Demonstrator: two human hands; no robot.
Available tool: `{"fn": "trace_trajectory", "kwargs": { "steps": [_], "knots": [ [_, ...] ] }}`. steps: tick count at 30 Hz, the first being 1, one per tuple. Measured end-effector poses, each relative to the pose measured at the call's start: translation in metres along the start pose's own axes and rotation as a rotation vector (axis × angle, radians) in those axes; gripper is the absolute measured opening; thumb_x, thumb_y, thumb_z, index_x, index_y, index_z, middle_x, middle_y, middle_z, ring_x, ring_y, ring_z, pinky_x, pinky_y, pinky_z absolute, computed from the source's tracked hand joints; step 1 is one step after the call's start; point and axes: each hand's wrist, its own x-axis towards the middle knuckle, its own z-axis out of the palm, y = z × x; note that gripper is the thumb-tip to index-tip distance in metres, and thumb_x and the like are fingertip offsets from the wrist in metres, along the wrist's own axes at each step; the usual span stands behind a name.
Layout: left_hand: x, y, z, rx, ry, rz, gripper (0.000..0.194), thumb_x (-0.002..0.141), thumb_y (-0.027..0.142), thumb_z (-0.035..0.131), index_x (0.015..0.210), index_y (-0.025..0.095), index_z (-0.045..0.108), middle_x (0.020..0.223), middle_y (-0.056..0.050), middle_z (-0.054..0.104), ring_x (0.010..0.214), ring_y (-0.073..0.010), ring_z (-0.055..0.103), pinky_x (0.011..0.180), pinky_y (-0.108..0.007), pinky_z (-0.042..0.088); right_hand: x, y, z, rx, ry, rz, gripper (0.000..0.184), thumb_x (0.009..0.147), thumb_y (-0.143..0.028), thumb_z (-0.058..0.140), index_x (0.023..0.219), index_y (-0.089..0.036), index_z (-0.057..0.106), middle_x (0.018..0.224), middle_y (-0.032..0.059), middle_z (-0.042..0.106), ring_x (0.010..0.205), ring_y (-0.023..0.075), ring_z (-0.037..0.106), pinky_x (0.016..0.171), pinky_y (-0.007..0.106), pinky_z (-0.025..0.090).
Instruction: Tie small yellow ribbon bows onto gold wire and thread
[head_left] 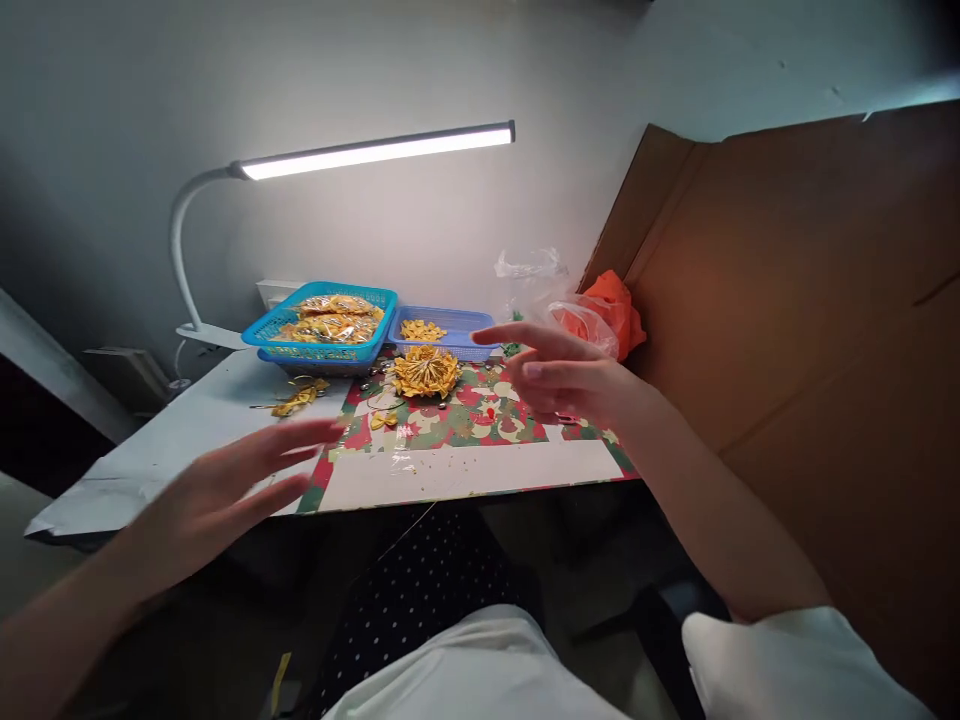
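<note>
My left hand (240, 485) hovers over the table's front left edge, fingers stretched and apart, holding nothing. Over the right part of the patterned covering, my right hand (562, 375) is raised with its index finger extended and no object visible in it; the lower fingers are curled. Between the hands a round bundle of gold ribbon bows (426, 372) lies on the table. A single yellow bow (383, 421) rests just in front of it. Closer to my left hand are a few gold bows with wire-like strands (300, 398).
A blue basket (255, 335) holds bagged gold bows. Beside it, a lilac basket (469, 318) contains loose bows. A lit lamp (375, 152) arches above. Clear plastic and an orange bag (616, 312) sit back right, against a tall cardboard panel (810, 330).
</note>
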Motion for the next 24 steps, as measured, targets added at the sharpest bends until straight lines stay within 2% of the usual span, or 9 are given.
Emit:
{"fn": "trace_trajectory", "kwargs": {
  "steps": [2, 4, 5, 7, 9, 10, 16, 20, 24],
  "knots": [
    [0.030, 0.033, 0.032, -0.305, -0.239, 0.073, 0.051, 0.076, 0.049, 0.073, 0.122, 0.029, 0.064, 0.125, -0.007, 0.068, 0.122, -0.0303, 0.058, 0.102, -0.041, 0.049, 0.016, -0.009, 0.010, 0.002, -0.033, 0.029, 0.036, 0.088, -0.022, 0.061, 0.124, -0.021, 0.057, 0.056, -0.0097, 0.032, 0.047, 0.0078, 0.023, 0.041, 0.020, 0.028],
    [0.055, 0.066, 0.059, -0.505, -0.401, 0.054, 0.031, 0.080, 0.044, 0.069, 0.102, 0.022, 0.069, 0.101, -0.008, 0.072, 0.101, -0.0242, 0.066, 0.092, -0.036, 0.053, 0.024, -0.016, 0.015, 0.012, -0.033, 0.053, 0.032, 0.089, -0.021, 0.059, 0.120, -0.021, 0.059, 0.055, -0.0104, 0.028, 0.046, 0.0074, 0.019, 0.041, 0.020, 0.027],
    [0.064, 0.079, 0.069, -0.611, -0.366, 0.058, 0.022, 0.080, 0.041, 0.067, 0.077, 0.020, 0.065, 0.074, -0.004, 0.066, 0.077, -0.0188, 0.065, 0.075, -0.031, 0.056, 0.025, -0.019, 0.015, 0.018, -0.022, 0.062, 0.029, 0.089, -0.020, 0.059, 0.118, -0.021, 0.059, 0.055, -0.0107, 0.025, 0.045, 0.0070, 0.018, 0.041, 0.019, 0.025],
    [0.075, 0.099, 0.075, -0.666, -0.326, 0.063, 0.038, 0.086, 0.036, 0.055, 0.054, 0.021, 0.039, 0.051, 0.005, 0.037, 0.047, -0.0104, 0.043, 0.050, -0.025, 0.045, 0.021, -0.022, 0.012, 0.017, 0.014, 0.087, 0.020, 0.090, -0.022, 0.059, 0.109, -0.019, 0.062, 0.055, -0.0111, 0.022, 0.045, 0.0060, 0.015, 0.040, 0.019, 0.022],
    [0.077, 0.107, 0.068, -0.689, -0.271, 0.040, 0.043, 0.089, 0.033, 0.045, 0.054, 0.022, 0.023, 0.051, 0.007, 0.019, 0.041, -0.0088, 0.023, 0.040, -0.023, 0.030, 0.013, -0.021, 0.004, -0.014, 0.042, 0.137, 0.009, 0.089, -0.026, 0.063, 0.091, -0.017, 0.063, 0.054, -0.0116, 0.021, 0.044, 0.0049, 0.014, 0.040, 0.018, 0.019],
    [0.075, 0.107, 0.062, -0.701, -0.249, 0.006, 0.043, 0.089, 0.033, 0.043, 0.055, 0.021, 0.019, 0.051, 0.007, 0.015, 0.042, -0.0089, 0.018, 0.038, -0.023, 0.025, 0.008, -0.020, 0.000, -0.039, 0.044, 0.168, 0.015, 0.087, -0.028, 0.067, 0.081, -0.017, 0.060, 0.053, -0.0119, 0.022, 0.044, 0.0044, 0.015, 0.039, 0.017, 0.019],
    [0.057, 0.101, 0.041, -0.694, -0.272, -0.194, 0.044, 0.085, 0.034, 0.045, 0.055, 0.021, 0.015, 0.051, 0.006, 0.012, 0.043, -0.0100, 0.014, 0.038, -0.025, 0.023, -0.003, -0.010, -0.008, -0.144, -0.011, 0.219, 0.042, 0.078, -0.038, 0.077, 0.061, -0.019, 0.044, 0.052, -0.0107, 0.030, 0.046, 0.0042, 0.024, 0.045, 0.019, 0.031],
    [0.052, 0.102, 0.035, -0.651, -0.332, -0.266, 0.043, 0.084, 0.031, 0.047, 0.053, 0.022, 0.020, 0.051, 0.007, 0.012, 0.042, -0.0091, 0.015, 0.036, -0.024, 0.022, -0.003, -0.017, -0.008, -0.156, 0.026, 0.173, 0.048, 0.076, -0.040, 0.080, 0.057, -0.019, 0.041, 0.052, -0.0106, 0.027, 0.046, 0.0036, 0.022, 0.042, 0.019, 0.023],
    [0.053, 0.105, 0.018, -0.609, -0.316, -0.293, 0.046, 0.084, 0.031, 0.050, 0.053, 0.022, 0.017, 0.053, 0.007, 0.010, 0.041, -0.0078, 0.012, 0.032, -0.022, 0.019, -0.011, -0.030, -0.018, -0.136, 0.190, 0.081, 0.051, 0.075, -0.037, 0.080, 0.056, -0.020, 0.035, 0.053, -0.0108, 0.020, 0.044, 0.0028, 0.014, 0.041, 0.020, 0.011]
  ]
}}
